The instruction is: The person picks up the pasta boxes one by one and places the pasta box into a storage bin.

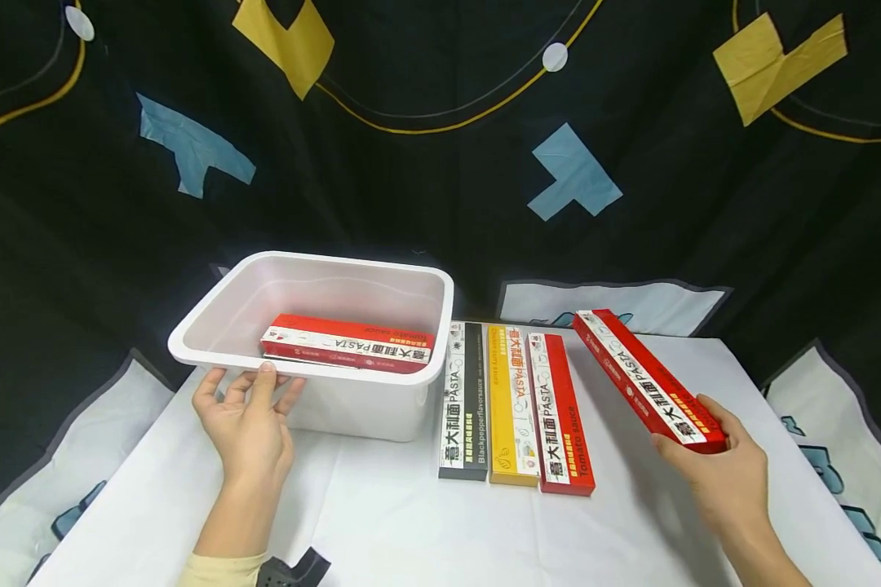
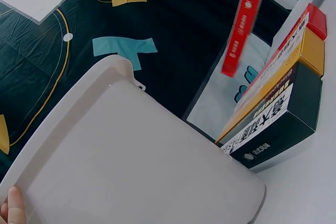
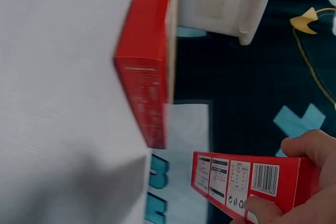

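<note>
My right hand [image 1: 734,469] grips the near end of a red tomato-sauce pasta box [image 1: 646,379], held slanted above the right of the table. In the right wrist view the thumb and fingers lie around this box [image 3: 247,184], barcode side showing. At the left, my left hand [image 1: 245,424] holds the front rim of a white plastic bin [image 1: 360,403], fingers under the lip and one fingertip up against it. Inside the bin lies a red pasta box [image 1: 352,338] with the edge of another thing beneath it.
Right of the bin, a black pasta box [image 1: 462,399], a yellow one [image 1: 514,403] and a red one [image 1: 560,412] lie side by side on the white-covered table [image 1: 411,530]. Behind hangs a dark cloth [image 1: 411,204] with taped patches. A black strap shows by the left wrist.
</note>
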Available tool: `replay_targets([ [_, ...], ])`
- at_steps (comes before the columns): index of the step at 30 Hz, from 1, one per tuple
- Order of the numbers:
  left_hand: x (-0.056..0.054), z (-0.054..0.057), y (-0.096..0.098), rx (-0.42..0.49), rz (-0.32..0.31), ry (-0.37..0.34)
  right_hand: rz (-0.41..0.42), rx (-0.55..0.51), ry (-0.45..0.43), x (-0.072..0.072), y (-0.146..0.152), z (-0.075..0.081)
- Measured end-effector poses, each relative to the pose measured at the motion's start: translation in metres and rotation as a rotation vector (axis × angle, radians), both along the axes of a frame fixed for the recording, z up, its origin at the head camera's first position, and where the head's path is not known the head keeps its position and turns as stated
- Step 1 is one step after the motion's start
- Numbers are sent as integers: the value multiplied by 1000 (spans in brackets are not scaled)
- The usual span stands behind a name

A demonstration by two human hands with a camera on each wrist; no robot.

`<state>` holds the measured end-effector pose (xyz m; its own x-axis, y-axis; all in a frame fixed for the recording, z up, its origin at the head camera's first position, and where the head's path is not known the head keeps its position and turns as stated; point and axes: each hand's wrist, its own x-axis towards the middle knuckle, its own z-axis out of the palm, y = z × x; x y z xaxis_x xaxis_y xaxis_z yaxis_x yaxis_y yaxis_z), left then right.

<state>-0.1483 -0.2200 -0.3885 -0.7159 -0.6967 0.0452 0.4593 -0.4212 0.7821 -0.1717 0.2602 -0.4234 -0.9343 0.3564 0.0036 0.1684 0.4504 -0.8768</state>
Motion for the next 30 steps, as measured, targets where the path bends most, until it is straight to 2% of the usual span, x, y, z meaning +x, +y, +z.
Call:
replay_targets([
  [5, 1, 1, -1, 8, 8, -2, 51, 47, 80, 1, -3, 18],
  [10, 1, -1, -2, 14, 7, -1, 140, -9, 170, 1, -11, 35],
  [13, 0, -1, -2, 9, 2, 3, 199, -98, 229, 0, -19, 44],
  [15, -1, -1, -1, 5, -2, 4, 249, -203, 281, -2, -25, 49],
  [20, -1, -1, -1, -2, 2, 1, 436, -448, 387, -10, -48, 66],
  [25, 0, -1, -1, -5, -1, 5, 623, -555, 391, -18, -74, 81],
  [27, 0, -1, -1, -5, -4, 5, 686, -565, 372, -20, -84, 85],
  [30, 0, -1, -1, -3, -6, 5, 740, -515, 333, -24, -98, 91],
])
